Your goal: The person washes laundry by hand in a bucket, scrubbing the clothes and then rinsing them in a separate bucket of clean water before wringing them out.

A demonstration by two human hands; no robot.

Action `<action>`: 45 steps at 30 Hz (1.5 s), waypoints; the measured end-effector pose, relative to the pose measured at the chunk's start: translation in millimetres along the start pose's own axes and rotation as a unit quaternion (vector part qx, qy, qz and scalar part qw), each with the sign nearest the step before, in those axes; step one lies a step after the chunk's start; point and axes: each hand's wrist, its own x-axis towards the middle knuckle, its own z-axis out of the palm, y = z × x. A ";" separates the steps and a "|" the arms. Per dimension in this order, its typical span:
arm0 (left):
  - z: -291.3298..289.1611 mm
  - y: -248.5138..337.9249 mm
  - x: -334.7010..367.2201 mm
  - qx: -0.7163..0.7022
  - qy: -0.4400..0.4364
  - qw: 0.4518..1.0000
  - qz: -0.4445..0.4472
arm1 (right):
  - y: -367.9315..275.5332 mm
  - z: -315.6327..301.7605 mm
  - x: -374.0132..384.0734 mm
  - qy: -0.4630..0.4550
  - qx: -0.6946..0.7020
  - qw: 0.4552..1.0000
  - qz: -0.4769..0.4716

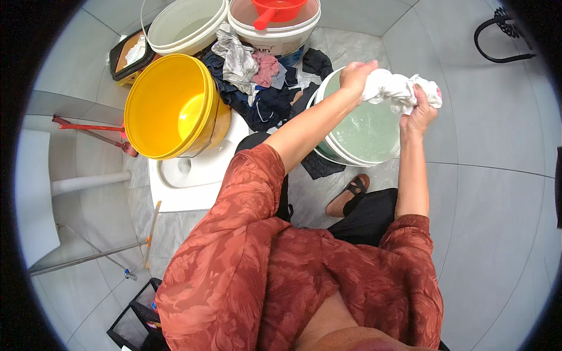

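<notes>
A twisted, bunched white cloth [393, 89] is stretched between my two hands above a white bucket [345, 153] of cloudy, greenish water [366, 131]. My left hand [357, 76] is closed round the cloth's left end. Round its right end my right hand [419, 111] is closed, with a bit of cloth sticking out past the fingers. The cloth covers part of the bucket's far rim. Whether the cloth is a garment or a towel, I cannot tell.
Left of the bucket lies a heap of dark, grey and pink clothes [266, 102]. A yellow bucket [170, 108] stands over a white squat toilet [190, 199]. Behind are a white bucket [187, 26] and another holding a red dipper [278, 10]. A black hose [497, 58] hangs at the right wall.
</notes>
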 end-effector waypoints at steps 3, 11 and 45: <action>9.5 -2.6 -0.3 -0.116 0.093 0.988 0.032 | 16.2 -10.0 -3.6 0.033 0.023 0.989 0.142; 16.3 7.5 -35.4 0.265 0.050 0.876 0.399 | 58.5 -45.1 -6.3 -0.053 0.010 0.899 0.434; -122.8 85.4 -2.5 -0.252 -0.018 0.966 0.049 | 17.9 6.5 -30.0 -0.227 -0.109 0.887 0.387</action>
